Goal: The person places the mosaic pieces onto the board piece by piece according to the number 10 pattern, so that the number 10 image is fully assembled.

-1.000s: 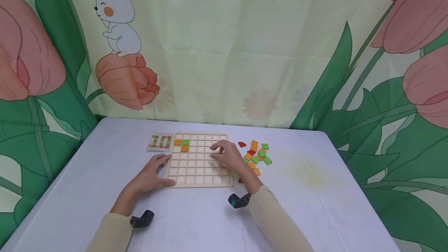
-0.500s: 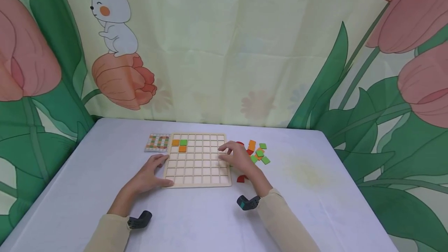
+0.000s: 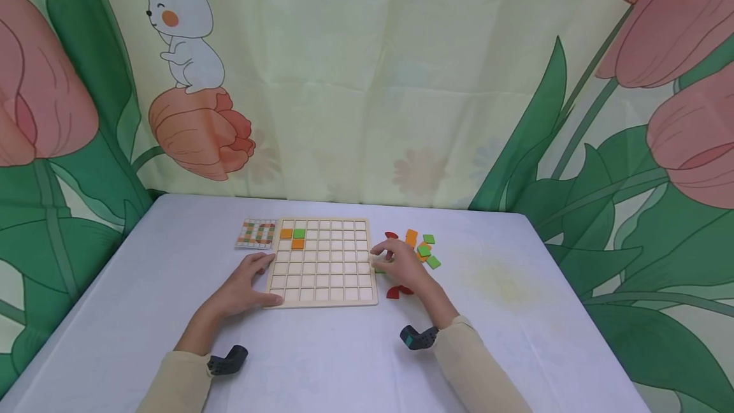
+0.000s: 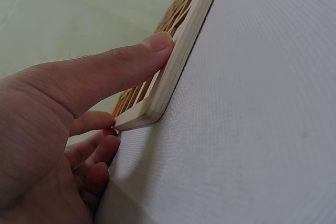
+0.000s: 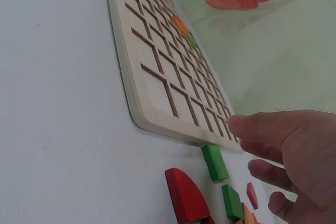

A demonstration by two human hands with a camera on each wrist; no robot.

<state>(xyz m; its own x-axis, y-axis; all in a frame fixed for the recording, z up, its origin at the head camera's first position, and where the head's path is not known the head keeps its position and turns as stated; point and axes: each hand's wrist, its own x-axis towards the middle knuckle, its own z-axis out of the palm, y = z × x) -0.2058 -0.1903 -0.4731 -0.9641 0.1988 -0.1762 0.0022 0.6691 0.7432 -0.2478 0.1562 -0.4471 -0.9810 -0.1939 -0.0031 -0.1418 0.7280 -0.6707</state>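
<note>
A wooden grid board (image 3: 321,298) lies on the table, with two orange tiles and one green tile (image 3: 299,233) in cells near its far left corner. My left hand (image 3: 246,285) rests at the board's left side. In the left wrist view its straight thumb (image 4: 126,64) lies on the frame near a corner, the index fingertip touches the edge, and the other fingers bend loosely. Beside the board's right edge, my right hand (image 3: 404,266) hovers with bent, parted fingers and nothing visible between them. Below it in the right wrist view are a green tile (image 5: 214,163) and a red quarter-round piece (image 5: 186,195).
A printed pattern card (image 3: 257,233) lies against the board's far left side. Several loose orange tiles (image 3: 411,237), green tiles (image 3: 432,262) and red pieces (image 3: 392,292) are scattered right of the board. White cloth (image 3: 321,362) covers the table; a printed curtain (image 3: 344,81) hangs behind it.
My right hand has moved right, from over the board's right columns to beside its right edge by the loose pieces. The left hand stays on the board, and the placed tiles are unchanged.
</note>
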